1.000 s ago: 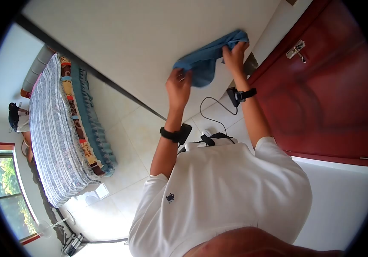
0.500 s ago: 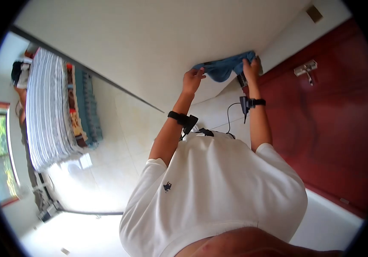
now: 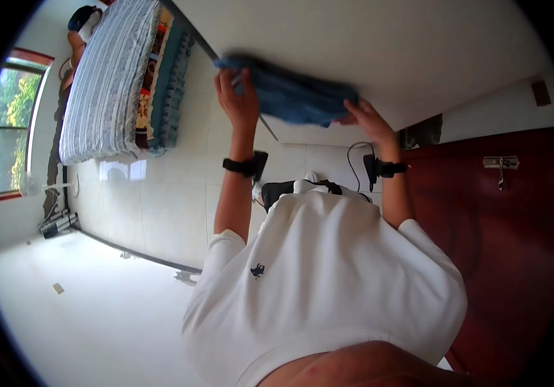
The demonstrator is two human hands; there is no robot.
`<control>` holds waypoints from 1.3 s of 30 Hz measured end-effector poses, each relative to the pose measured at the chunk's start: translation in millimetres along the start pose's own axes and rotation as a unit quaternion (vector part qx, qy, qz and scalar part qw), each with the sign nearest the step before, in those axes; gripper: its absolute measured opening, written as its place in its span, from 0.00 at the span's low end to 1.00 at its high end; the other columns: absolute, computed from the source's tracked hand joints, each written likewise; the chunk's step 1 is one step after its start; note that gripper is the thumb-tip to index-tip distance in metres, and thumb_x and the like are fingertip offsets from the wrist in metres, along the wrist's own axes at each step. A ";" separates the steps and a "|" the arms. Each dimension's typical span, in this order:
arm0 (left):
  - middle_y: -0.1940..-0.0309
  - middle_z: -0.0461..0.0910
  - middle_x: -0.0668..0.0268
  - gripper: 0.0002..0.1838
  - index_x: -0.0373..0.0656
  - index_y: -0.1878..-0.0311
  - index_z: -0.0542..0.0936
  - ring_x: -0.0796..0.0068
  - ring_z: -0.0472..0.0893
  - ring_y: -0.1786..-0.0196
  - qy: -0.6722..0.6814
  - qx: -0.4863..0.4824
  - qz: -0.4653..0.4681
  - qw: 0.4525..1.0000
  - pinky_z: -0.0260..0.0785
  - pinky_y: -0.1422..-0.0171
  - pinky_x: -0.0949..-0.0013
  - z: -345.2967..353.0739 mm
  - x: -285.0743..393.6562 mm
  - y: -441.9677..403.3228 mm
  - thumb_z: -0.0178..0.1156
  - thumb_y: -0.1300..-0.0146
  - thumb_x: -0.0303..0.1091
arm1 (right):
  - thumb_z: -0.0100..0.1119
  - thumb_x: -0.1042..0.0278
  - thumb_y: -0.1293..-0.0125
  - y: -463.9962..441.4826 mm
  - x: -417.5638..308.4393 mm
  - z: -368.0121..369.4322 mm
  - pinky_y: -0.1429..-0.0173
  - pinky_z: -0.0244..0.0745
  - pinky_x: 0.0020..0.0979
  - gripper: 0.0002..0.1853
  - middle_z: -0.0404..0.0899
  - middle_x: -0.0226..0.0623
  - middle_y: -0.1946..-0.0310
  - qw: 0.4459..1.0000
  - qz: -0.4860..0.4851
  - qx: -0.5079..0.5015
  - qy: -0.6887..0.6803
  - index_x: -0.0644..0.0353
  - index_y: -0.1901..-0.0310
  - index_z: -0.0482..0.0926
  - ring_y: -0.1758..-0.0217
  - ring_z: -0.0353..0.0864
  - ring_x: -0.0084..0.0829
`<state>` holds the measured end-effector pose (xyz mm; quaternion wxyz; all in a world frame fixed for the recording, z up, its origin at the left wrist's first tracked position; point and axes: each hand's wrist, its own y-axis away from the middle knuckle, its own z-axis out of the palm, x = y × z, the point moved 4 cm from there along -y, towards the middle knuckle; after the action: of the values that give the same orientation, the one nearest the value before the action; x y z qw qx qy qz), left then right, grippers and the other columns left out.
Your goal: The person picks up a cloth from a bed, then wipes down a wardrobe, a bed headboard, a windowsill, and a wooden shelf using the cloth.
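Observation:
A blue cloth (image 3: 299,97) is stretched between my two hands, in front of a large pale flat surface (image 3: 380,45). My left hand (image 3: 237,100) is closed on the cloth's left end, close to the dark edge strip (image 3: 193,32) of that surface. At the lower right corner of the cloth, my right hand (image 3: 370,121) pinches it between thumb and fingers. The cloth is slightly blurred, and whether it touches the surface I cannot tell. Black straps with small devices sit on both my wrists.
At the left stands a bed (image 3: 106,84) with a striped cover, near a window (image 3: 9,129). A dark red door (image 3: 489,258) with a metal handle (image 3: 501,164) is at my right. Pale floor tiles (image 3: 180,200) lie below. A black cable (image 3: 349,161) hangs by my right wrist.
Both hands and the cloth have moved left, up to the dark edge strip. The cloth, bunched before, is now spread wider. My view has turned, with the bed and door shifted.

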<state>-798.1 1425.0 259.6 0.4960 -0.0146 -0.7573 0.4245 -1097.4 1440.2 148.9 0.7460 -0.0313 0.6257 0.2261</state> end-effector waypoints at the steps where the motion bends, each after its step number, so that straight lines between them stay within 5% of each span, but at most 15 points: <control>1: 0.57 0.72 0.57 0.11 0.34 0.55 0.74 0.65 0.79 0.57 0.017 0.012 0.026 0.999 0.74 0.59 0.69 -3.8 14.2 -12.6 0.61 0.35 0.31 | 0.56 0.49 0.31 -6.3 -9.6 3.0 0.49 0.77 0.28 0.26 0.78 0.29 0.54 0.999 -0.049 -0.004 -0.018 0.55 0.38 0.68 0.52 0.82 0.27; 8: 0.56 0.71 0.55 0.11 0.34 0.52 0.72 0.62 0.78 0.55 -0.044 -0.034 -0.069 0.996 0.73 0.61 0.67 -8.1 -32.5 2.5 0.57 0.32 0.30 | 0.53 0.56 0.29 -0.6 -23.7 37.5 0.49 0.73 0.29 0.28 0.78 0.35 0.49 0.993 -0.116 0.026 0.024 0.56 0.33 0.58 0.53 0.83 0.29; 11: 0.57 0.70 0.54 0.11 0.34 0.52 0.71 0.61 0.78 0.57 -0.059 -0.038 -0.028 0.997 0.73 0.61 0.67 -6.8 -46.0 2.5 0.56 0.32 0.29 | 0.53 0.61 0.29 2.8 -27.6 35.9 0.49 0.73 0.29 0.27 0.78 0.35 0.50 0.988 -0.141 0.060 0.017 0.56 0.34 0.58 0.56 0.83 0.28; 15: 0.58 0.71 0.58 0.10 0.34 0.57 0.72 0.68 0.79 0.59 -0.043 -0.021 0.154 0.987 0.75 0.71 0.72 -6.8 29.3 -47.2 0.59 0.34 0.30 | 0.56 0.70 0.32 18.3 -92.2 42.5 0.49 0.73 0.28 0.23 0.75 0.38 0.49 0.957 -0.280 0.080 0.014 0.59 0.38 0.60 0.52 0.80 0.29; 17: 0.63 0.76 0.59 0.09 0.35 0.60 0.73 0.72 0.81 0.64 -0.042 -0.031 0.190 0.980 0.75 0.72 0.72 -6.8 54.2 -60.1 0.60 0.34 0.31 | 0.56 0.72 0.32 28.9 -126.9 53.3 0.47 0.73 0.29 0.24 0.77 0.38 0.54 0.906 -0.405 0.118 0.032 0.60 0.38 0.60 0.48 0.77 0.27; 19: 0.70 0.80 0.60 0.10 0.35 0.62 0.74 0.73 0.82 0.71 -0.022 -0.121 0.115 0.986 0.75 0.72 0.73 -1.1 57.6 -68.9 0.60 0.33 0.33 | 0.59 0.73 0.35 22.3 -125.5 41.3 0.46 0.72 0.34 0.22 0.76 0.42 0.52 0.886 -0.439 0.143 0.032 0.61 0.41 0.64 0.47 0.77 0.34; 21: 0.74 0.81 0.59 0.11 0.36 0.61 0.73 0.74 0.82 0.75 0.005 -0.129 0.047 0.990 0.74 0.73 0.73 -2.2 62.8 -61.6 0.58 0.31 0.36 | 0.63 0.74 0.41 17.5 -107.8 26.3 0.46 0.71 0.39 0.20 0.74 0.45 0.49 0.787 -0.447 0.224 0.361 0.61 0.47 0.70 0.50 0.77 0.42; 22: 0.73 0.80 0.59 0.11 0.36 0.60 0.73 0.75 0.82 0.75 0.002 -0.126 -0.029 0.992 0.74 0.74 0.73 -2.5 50.5 -53.6 0.55 0.30 0.36 | 0.63 0.74 0.41 18.5 -98.7 20.3 0.46 0.71 0.39 0.20 0.74 0.45 0.49 0.785 -0.449 0.234 0.358 0.61 0.47 0.70 0.50 0.77 0.42; 24: 0.73 0.79 0.58 0.12 0.37 0.61 0.71 0.71 0.81 0.77 0.068 -0.129 -0.163 0.976 0.72 0.75 0.70 6.3 3.0 -27.1 0.51 0.28 0.39 | 0.64 0.74 0.45 26.6 -74.6 17.1 0.42 0.65 0.47 0.18 0.72 0.48 0.48 0.639 -0.458 0.309 0.535 0.64 0.52 0.73 0.49 0.72 0.51; 25: 0.74 0.77 0.58 0.14 0.38 0.63 0.70 0.68 0.79 0.79 0.137 -0.133 -0.221 0.957 0.71 0.75 0.67 13.1 -35.6 -6.7 0.50 0.28 0.40 | 0.64 0.74 0.45 27.4 -58.3 12.1 0.42 0.65 0.47 0.18 0.72 0.48 0.48 0.638 -0.453 0.320 0.534 0.64 0.52 0.73 0.49 0.72 0.51; 27: 0.74 0.77 0.56 0.12 0.39 0.62 0.69 0.63 0.78 0.79 -0.007 -0.227 -0.029 0.973 0.72 0.72 0.63 45.2 -79.8 53.8 0.46 0.26 0.38 | 0.63 0.72 0.44 22.2 -28.2 -20.5 0.36 0.58 0.50 0.25 0.69 0.52 0.45 0.649 -0.362 0.449 0.497 0.65 0.43 0.69 0.42 0.66 0.53; 30: 0.71 0.79 0.54 0.10 0.38 0.62 0.69 0.60 0.82 0.74 -0.046 -0.329 -0.067 0.941 0.73 0.68 0.61 71.4 -33.9 81.9 0.47 0.28 0.35 | 0.63 0.68 0.40 17.4 30.5 -94.5 0.31 0.51 0.51 0.33 0.62 0.58 0.39 0.592 -0.397 0.640 0.288 0.67 0.35 0.60 0.35 0.58 0.54; 33: 0.67 0.82 0.53 0.10 0.36 0.61 0.71 0.60 0.84 0.69 0.017 -0.350 -0.171 0.921 0.74 0.67 0.61 87.9 -2.4 74.8 0.50 0.30 0.34 | 0.63 0.64 0.38 51.6 1.4 -112.2 0.29 0.48 0.51 0.39 0.52 0.63 0.33 0.562 -0.275 0.667 0.404 0.67 0.31 0.52 0.31 0.52 0.54; 37: 0.65 0.83 0.58 0.13 0.35 0.58 0.75 0.67 0.86 0.66 0.108 -0.417 -0.101 0.897 0.76 0.66 0.67 120.1 30.2 75.0 0.50 0.29 0.37 | 0.54 0.62 0.32 64.4 -34.9 -174.8 0.29 0.55 0.36 0.28 0.62 0.51 0.32 0.624 -0.353 0.679 0.161 0.70 0.35 0.62 0.33 0.64 0.44; 39: 0.65 0.84 0.58 0.13 0.34 0.59 0.77 0.68 0.86 0.65 0.131 -0.433 -0.080 0.888 0.76 0.66 0.68 125.9 37.9 76.4 0.52 0.30 0.37 | 0.54 0.62 0.31 74.2 -45.1 -184.8 0.29 0.56 0.35 0.28 0.63 0.52 0.33 0.633 -0.348 0.666 0.187 0.70 0.35 0.62 0.33 0.64 0.45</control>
<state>-943.9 1411.5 218.9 0.5677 -0.2228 -0.7925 0.0071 -1300.3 1432.3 169.4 0.4552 0.2167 0.6750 -0.5387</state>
